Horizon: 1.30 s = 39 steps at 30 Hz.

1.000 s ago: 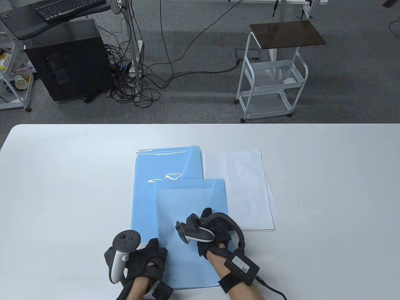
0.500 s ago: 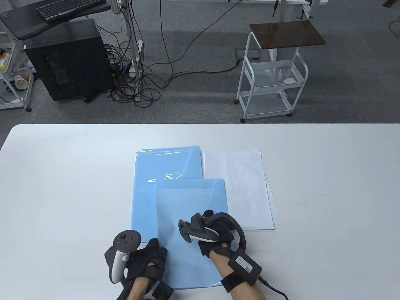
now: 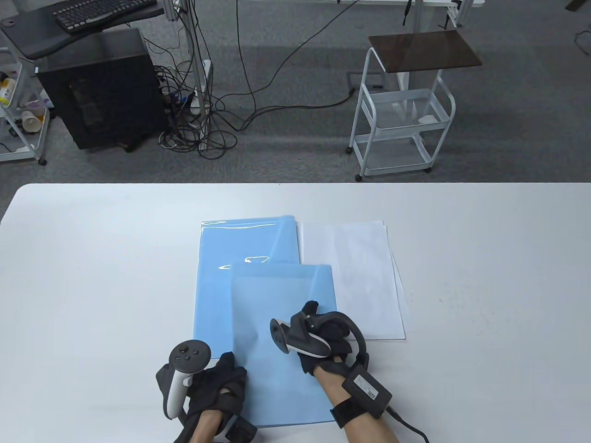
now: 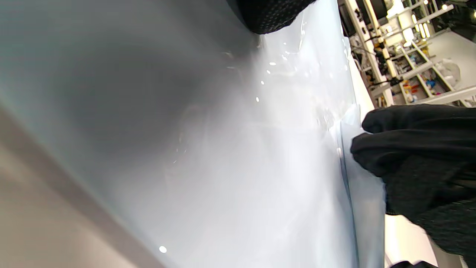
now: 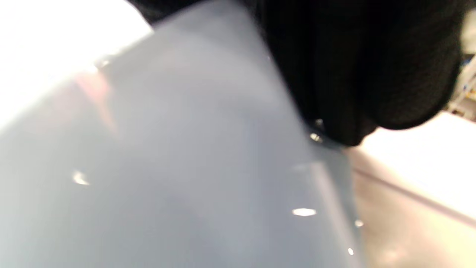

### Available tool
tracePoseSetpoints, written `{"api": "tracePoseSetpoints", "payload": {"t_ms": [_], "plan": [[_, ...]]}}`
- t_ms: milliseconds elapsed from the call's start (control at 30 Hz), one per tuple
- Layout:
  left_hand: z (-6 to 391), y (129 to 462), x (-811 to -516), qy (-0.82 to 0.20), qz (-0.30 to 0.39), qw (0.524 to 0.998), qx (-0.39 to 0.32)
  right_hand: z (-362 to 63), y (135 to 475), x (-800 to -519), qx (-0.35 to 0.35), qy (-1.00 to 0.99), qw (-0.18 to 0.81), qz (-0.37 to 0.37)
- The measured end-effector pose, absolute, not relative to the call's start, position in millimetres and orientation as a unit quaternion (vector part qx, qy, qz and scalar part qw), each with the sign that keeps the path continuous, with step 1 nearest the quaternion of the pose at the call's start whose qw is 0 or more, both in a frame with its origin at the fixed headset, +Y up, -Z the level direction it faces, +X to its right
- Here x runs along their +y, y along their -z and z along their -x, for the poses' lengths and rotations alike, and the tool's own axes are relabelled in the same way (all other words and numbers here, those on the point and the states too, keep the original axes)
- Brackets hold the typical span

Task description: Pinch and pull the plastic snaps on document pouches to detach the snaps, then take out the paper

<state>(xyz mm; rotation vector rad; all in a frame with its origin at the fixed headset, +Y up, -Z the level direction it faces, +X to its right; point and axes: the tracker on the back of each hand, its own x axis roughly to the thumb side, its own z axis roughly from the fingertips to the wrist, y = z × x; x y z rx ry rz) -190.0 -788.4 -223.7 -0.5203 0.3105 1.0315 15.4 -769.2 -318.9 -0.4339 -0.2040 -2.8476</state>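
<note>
A light blue document pouch [image 3: 277, 314] lies nearest me, partly over a stack of blue pouches [image 3: 240, 244]. My left hand [image 3: 225, 379] rests at its left edge, a fingertip [image 4: 273, 16] pressing the plastic down. At the pouch's right edge my right hand [image 3: 325, 330] is curled. In the left wrist view its gloved fingers [image 4: 412, 160] pinch the pouch's edge layer [image 4: 349, 126]. The right wrist view is blurred, showing only the pouch's surface [image 5: 178, 167] and dark glove [image 5: 353, 67]. No snap is visible. Paper inside the pouch shows as a paler area.
Loose white sheets [image 3: 355, 277] lie right of the pouches, touching the front pouch's right side. The white table [image 3: 485, 277] extends bare to both sides. Beyond its far edge stand a white cart [image 3: 401, 115] and a black computer case [image 3: 97, 87].
My right hand has shifted a little to the right and toward me along the pouch's right edge. The left hand and the pouches have stayed put.
</note>
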Motion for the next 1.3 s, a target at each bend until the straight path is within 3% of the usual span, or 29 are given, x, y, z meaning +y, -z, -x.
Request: {"api": "tracePoseSetpoints", "payload": {"t_ms": [133, 300, 467, 600, 700, 767, 900, 1000, 1133, 1300], "plan": [[189.9, 223.5, -788.4, -0.487, 0.245, 0.825, 0.145, -38.4, 315.6, -748.4, -0.076, 0.986, 0.031, 0.143], [190.1, 223.2, -788.6, -0.491, 0.244, 0.823, 0.146, -54.5, 302.4, -731.3, -0.028, 0.977, 0.108, 0.182], [190.6, 222.8, -788.8, -0.494, 0.244, 0.821, 0.148, -67.4, 292.4, -734.9, -0.031, 0.953, 0.18, 0.241], [191.1, 222.7, -788.9, -0.496, 0.244, 0.82, 0.15, -73.2, 283.8, -738.2, 0.011, 0.918, 0.247, 0.309], [191.2, 222.6, -788.7, -0.496, 0.244, 0.819, 0.15, -78.7, 279.2, -737.6, 0.027, 0.909, 0.225, 0.35], [191.3, 222.7, -788.7, -0.496, 0.244, 0.82, 0.15, -83.0, 280.7, -734.4, 0.006, 0.926, 0.178, 0.334], [191.4, 222.4, -788.8, -0.496, 0.243, 0.82, 0.151, -98.4, 288.9, -723.5, -0.057, 0.971, 0.02, 0.231], [191.5, 222.4, -788.9, -0.495, 0.242, 0.821, 0.151, -112.2, 290.7, -719.6, -0.159, 0.974, -0.082, 0.14], [191.3, 222.3, -789.2, -0.5, 0.243, 0.818, 0.149, -120.4, 290.1, -729.5, -0.228, 0.95, -0.194, 0.084], [191.0, 221.0, -789.3, -0.534, 0.252, 0.794, 0.143, -118.8, 294.5, -752.3, -0.222, 0.951, -0.207, 0.061]]}}
